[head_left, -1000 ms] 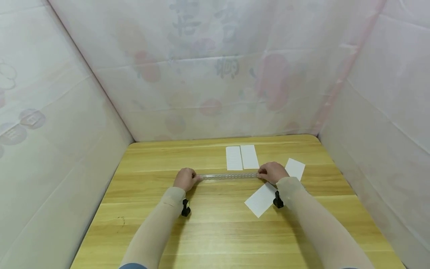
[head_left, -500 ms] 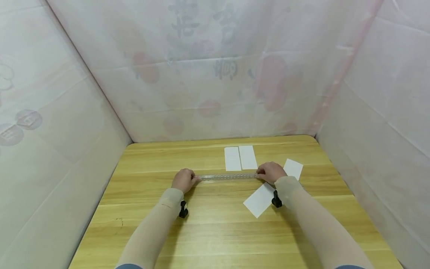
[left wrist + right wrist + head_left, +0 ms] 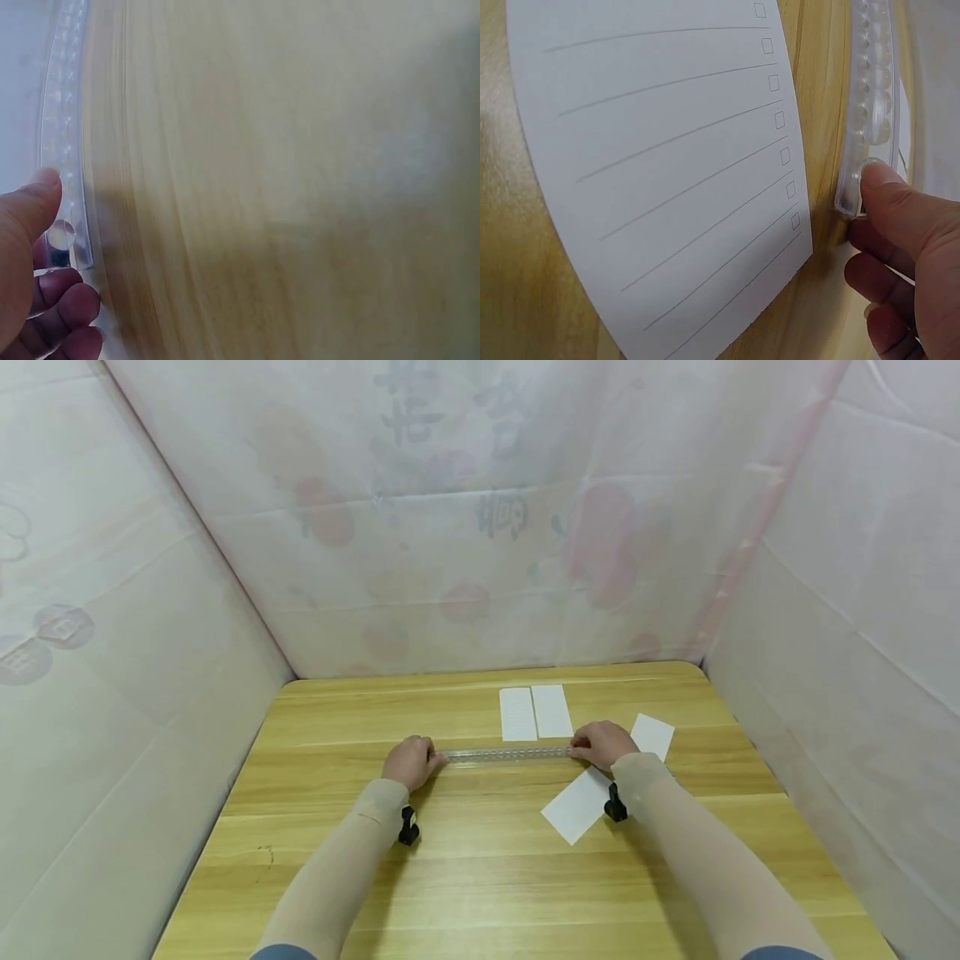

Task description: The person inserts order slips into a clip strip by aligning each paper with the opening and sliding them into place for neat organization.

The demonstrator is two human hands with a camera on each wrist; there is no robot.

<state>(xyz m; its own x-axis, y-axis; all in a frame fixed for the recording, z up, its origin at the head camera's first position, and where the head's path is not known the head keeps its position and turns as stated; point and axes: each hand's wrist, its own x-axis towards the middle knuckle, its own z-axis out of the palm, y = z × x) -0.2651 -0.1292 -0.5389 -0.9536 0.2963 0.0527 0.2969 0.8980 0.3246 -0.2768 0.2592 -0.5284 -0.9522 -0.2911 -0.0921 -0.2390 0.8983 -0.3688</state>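
Observation:
A long clear plastic ruler [image 3: 510, 754] with a row of rounded shapes along its length stretches crosswise between my two hands. My left hand [image 3: 408, 763] pinches its left end; in the left wrist view the thumb lies over the ruler [image 3: 66, 112] near a round hole, other fingers curled by the end. My right hand [image 3: 604, 745] pinches the opposite end, thumb on top in the right wrist view. Below that hand lies a white paper slip [image 3: 573, 810], printed with lines and small checkbox squares [image 3: 690, 150].
Two white slips, one [image 3: 518, 714] left and one [image 3: 552, 711] right, lie side by side behind the ruler. Another slip [image 3: 654, 735] lies partly behind my right hand. Cloth walls enclose the wooden table [image 3: 465, 893] at the back and both sides.
The hands keep hold of the ruler's ends. Everything on the table shifts slightly left in view together, with the slips in the same layout.

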